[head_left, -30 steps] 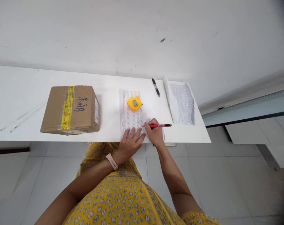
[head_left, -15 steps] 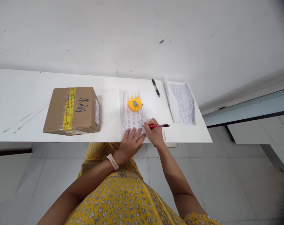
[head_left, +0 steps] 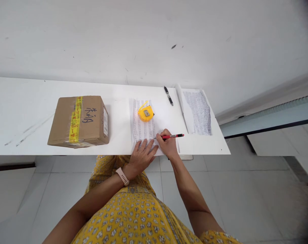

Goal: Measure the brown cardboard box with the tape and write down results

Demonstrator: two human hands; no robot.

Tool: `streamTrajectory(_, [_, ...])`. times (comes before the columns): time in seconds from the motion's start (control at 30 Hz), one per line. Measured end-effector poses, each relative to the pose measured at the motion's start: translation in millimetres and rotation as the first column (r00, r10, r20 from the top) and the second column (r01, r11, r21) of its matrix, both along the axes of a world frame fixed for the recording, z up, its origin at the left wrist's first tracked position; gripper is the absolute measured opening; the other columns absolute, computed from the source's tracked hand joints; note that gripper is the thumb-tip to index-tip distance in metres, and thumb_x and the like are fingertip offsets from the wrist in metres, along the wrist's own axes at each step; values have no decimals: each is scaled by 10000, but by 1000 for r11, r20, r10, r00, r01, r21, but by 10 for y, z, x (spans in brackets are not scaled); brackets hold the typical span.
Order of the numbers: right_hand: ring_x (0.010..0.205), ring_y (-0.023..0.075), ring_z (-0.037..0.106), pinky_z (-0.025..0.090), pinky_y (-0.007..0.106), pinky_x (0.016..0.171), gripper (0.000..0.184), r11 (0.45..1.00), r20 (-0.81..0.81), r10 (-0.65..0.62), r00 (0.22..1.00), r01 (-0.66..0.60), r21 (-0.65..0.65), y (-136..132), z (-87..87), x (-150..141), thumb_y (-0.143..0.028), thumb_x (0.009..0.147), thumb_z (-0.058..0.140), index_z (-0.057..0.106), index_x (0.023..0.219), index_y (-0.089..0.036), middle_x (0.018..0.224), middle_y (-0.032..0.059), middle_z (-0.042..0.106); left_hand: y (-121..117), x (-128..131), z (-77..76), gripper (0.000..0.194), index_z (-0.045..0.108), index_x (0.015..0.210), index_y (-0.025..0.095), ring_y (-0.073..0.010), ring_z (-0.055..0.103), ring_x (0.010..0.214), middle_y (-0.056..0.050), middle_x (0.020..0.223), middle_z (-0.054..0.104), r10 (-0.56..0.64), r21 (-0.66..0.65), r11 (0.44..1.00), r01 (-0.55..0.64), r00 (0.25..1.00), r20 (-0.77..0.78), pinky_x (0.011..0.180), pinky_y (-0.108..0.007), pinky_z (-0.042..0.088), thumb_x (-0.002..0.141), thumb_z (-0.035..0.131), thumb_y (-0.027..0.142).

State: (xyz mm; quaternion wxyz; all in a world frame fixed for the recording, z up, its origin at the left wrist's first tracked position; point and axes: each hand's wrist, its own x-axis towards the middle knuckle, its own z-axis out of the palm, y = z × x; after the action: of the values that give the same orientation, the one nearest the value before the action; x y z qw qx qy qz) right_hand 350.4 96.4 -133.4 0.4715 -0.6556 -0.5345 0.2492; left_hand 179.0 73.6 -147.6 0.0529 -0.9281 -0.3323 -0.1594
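Observation:
My right hand (head_left: 167,144) is closed around a red pen (head_left: 174,136) with a black end, its tip down on a sheet of paper (head_left: 166,115) covered with columns of handwriting. My left hand (head_left: 143,154) lies flat, fingers spread, across the near edge of that sheet and holds nothing. A yellow tape measure (head_left: 146,113) rests on the upper part of the sheet, a short length of its tape showing. The sheet's lower edge is partly hidden under my hands.
A taped cardboard box (head_left: 89,115) with dark handwriting stands on the white table (head_left: 119,118) at the left. A black pen (head_left: 168,96) lies behind the sheet. More densely written paper (head_left: 197,112) is at the right end. The wall (head_left: 105,40) rises behind the table.
The view has shifted very slightly. Both hands, the red pen and the tape measure stay in nearly the same places.

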Motion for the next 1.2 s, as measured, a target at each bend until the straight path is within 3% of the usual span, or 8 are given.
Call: streamTrajectory(1.2, [572, 133, 406, 348, 279, 565, 260, 998, 19, -52, 998, 51, 30, -4, -23, 12, -292, 846, 559, 389, 656, -240, 589, -62, 409, -5, 8, 4, 409, 560, 1363, 241, -325, 535, 1289, -99, 1469, 536, 6, 2, 1000, -6, 1000, 20, 1064, -517, 394, 968, 519, 338])
